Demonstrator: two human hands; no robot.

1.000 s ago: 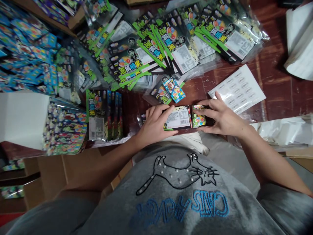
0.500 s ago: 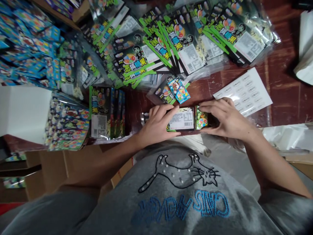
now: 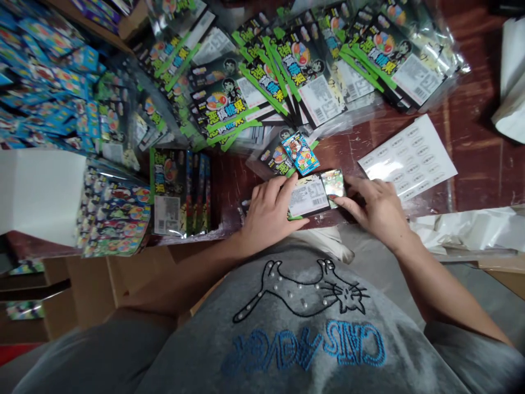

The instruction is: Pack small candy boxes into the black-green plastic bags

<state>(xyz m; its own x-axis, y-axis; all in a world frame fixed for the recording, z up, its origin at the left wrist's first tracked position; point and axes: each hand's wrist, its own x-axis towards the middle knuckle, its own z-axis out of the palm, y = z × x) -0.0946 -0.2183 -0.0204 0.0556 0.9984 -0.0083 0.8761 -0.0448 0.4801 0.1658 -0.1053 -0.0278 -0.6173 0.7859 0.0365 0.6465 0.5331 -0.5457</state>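
Observation:
Near the table's front edge lies a black and green packet [image 3: 308,197] with a white label facing up. My left hand [image 3: 270,210] grips its left part, thumb along the near edge and fingers along the far edge. At the packet's right end is a small green box [image 3: 333,183], shiny with glare. My right hand [image 3: 375,210] is beside it, thumb touching the box's near side and the other fingers apart at its right. Just beyond the packet, a small blue box [image 3: 301,153] rests on another packet in clear wrapping.
Black and green packets [image 3: 311,82] are heaped along the back. A white sticker sheet [image 3: 410,156] lies at the right. Upright packets [image 3: 168,191], rows of small boxes [image 3: 118,210] and piled blue boxes [image 3: 53,82] are at the left.
The label packet and green box have tilted slightly, their right end moving away from me. My right hand has loosened from around the green box, its fingers shifting to the right.

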